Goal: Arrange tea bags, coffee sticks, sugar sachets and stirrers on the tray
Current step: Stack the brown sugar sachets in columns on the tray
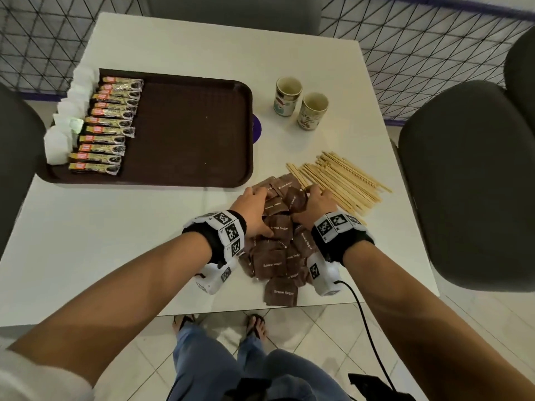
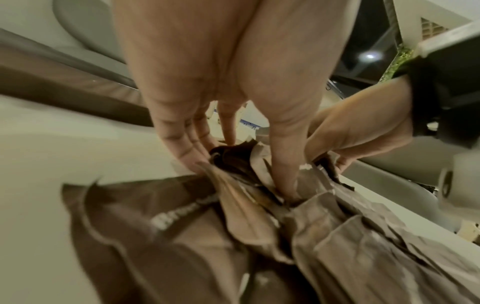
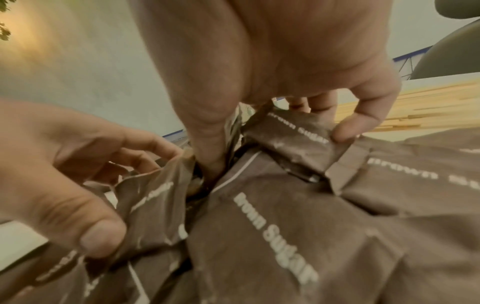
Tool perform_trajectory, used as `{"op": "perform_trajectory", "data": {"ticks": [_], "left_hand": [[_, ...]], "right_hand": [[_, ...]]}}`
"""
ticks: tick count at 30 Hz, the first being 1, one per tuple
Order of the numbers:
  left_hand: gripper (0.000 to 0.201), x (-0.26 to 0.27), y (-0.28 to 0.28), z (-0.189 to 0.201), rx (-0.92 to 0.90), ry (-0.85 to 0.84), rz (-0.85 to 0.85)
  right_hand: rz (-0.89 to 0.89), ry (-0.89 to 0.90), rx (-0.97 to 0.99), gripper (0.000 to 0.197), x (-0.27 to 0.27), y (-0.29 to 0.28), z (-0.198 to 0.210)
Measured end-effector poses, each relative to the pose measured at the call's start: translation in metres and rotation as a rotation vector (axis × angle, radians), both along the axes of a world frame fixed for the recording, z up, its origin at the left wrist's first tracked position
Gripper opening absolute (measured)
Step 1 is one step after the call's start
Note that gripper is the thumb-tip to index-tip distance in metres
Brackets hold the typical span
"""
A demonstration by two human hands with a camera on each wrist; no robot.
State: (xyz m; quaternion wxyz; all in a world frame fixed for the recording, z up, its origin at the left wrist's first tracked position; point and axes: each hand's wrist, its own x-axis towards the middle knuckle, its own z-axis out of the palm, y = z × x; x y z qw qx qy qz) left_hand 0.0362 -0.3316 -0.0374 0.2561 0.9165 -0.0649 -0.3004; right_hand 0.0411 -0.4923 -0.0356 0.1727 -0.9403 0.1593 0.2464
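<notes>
- Sugar sachets (image 1: 280, 250): brown paper packets printed "Brown Sugar", a loose overlapping heap at lower centre of the head view, on the white worktop (image 1: 115, 241), near its front edge. None on the tray yet.
- Left hand (image 1: 254, 211): at the heap's left flank. Grip clamped on sachets; in the left wrist view the fingers (image 2: 182, 144) and thumb dig in among packets at the heap's top.
- Right hand (image 1: 314, 205): at the heap's right flank, opposite the left. Grip clamped on sachets; in the right wrist view the thumb (image 3: 207, 144) pushes down between packets and a fingertip pins a packet's corner.
- Step in hand, as judged: gathering the sachets into a bunch between both hands; third item class of four.
- Stirrers (image 1: 341, 180): pale wooden sticks, fanned pile just beyond and right of the heap, on the worktop. Untouched.
- Tray (image 1: 197, 134): dark brown, upper left of the frame; its middle and right portions bare.
- Coffee sticks (image 1: 107, 125): one column along the tray's left part, already placed.
- Tea bags (image 1: 62, 131): white, a column at the tray's far-left rim, already placed.
- Two cups (image 1: 301, 104): right of the tray, upper centre.
- Next move, as judged: squeeze the bunch firm, lift it clear, carry it up-left onto the bare tray floor beside the coffee sticks. Loose packets may slip out.
</notes>
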Motion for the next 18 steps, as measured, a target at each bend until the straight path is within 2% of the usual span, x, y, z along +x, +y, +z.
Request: {"op": "perform_trajectory", "data": {"ticks": [9, 15, 18], "left_hand": [[0.081, 0.005, 0.002, -0.006, -0.108, -0.01, 0.011], [0.079, 0.007, 0.004, -0.005, -0.113, -0.051, 0.039], [0.077, 0.011, 0.003, -0.001, -0.121, -0.142, 0.062]], "right_hand": [[0.104, -0.009, 0.082, 0.041, 0.01, -0.001, 0.006], [0.049, -0.061, 0.182, 0.038, 0.014, -0.011, 0.019], [0.022, -0.118, 0.188, 0.037, 0.022, -0.017, 0.03]]}}
